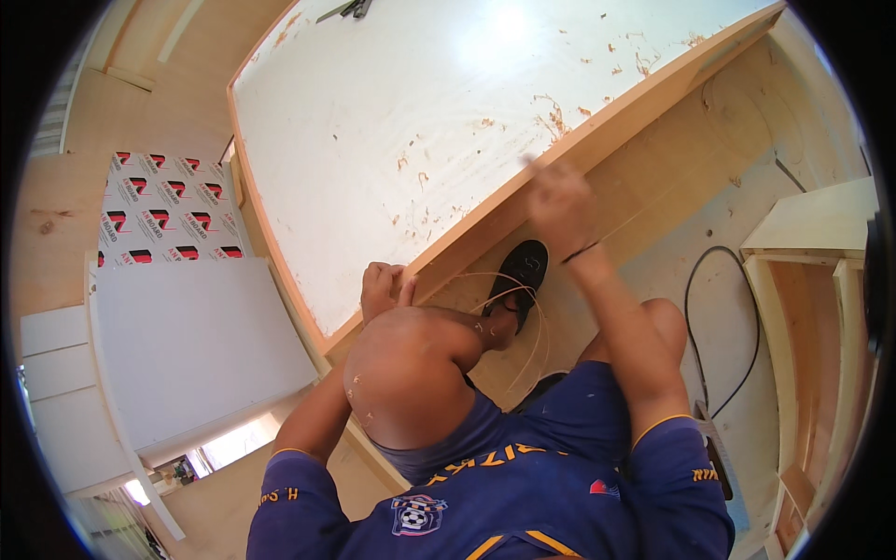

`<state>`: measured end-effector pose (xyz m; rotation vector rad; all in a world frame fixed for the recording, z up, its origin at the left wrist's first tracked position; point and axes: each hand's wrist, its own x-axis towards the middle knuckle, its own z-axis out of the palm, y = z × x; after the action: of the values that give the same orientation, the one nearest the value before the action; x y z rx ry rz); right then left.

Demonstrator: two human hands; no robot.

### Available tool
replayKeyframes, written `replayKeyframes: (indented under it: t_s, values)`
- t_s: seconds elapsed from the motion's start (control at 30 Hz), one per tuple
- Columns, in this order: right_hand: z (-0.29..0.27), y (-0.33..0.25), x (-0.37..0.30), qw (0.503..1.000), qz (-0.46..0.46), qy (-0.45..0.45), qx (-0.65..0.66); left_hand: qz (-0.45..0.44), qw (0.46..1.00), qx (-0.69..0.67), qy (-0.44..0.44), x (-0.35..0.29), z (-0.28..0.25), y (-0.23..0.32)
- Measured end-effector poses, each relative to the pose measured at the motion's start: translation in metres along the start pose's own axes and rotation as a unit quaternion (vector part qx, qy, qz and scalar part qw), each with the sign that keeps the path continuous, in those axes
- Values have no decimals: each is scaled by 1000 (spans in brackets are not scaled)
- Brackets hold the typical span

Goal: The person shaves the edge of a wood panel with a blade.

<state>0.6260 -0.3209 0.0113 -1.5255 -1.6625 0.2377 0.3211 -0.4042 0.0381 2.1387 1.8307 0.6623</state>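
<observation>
A large white panel (pixel 355 168) with a pale wooden edge (pixel 644 107) stretches out before me. My left hand (pixel 381 289) is at its near left corner, fingers bent over the wooden edge. Farther right along that edge is my right hand (pixel 562 207), closed and a little blurred by motion. Whatever sits in its fingers is hidden or too small to name. Thin curled shavings (pixel 557 117) lie scattered on the panel. A long, narrow light-coloured strip (pixel 544 327) loops below the edge, by my black shoe (pixel 523 266).
A dark tool (pixel 355 9) lies at the panel's far side. On the right, a black cable (pixel 688 308) curves over the floor beside a wooden frame (pixel 793 271). Several boards, one grey-white (pixel 196 345) and one printed (pixel 173 205), stand at left.
</observation>
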Motion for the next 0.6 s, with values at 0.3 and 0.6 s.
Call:
replayKeyframes:
  t_s: [0.3,0.6]
  values:
    - [50,-63,-63,987,-126,-92,36,62,994,85,-6,-2,16,-26]
    - [-82,31,-13,980,137,123,80,249,960,109,-70,106,75,61]
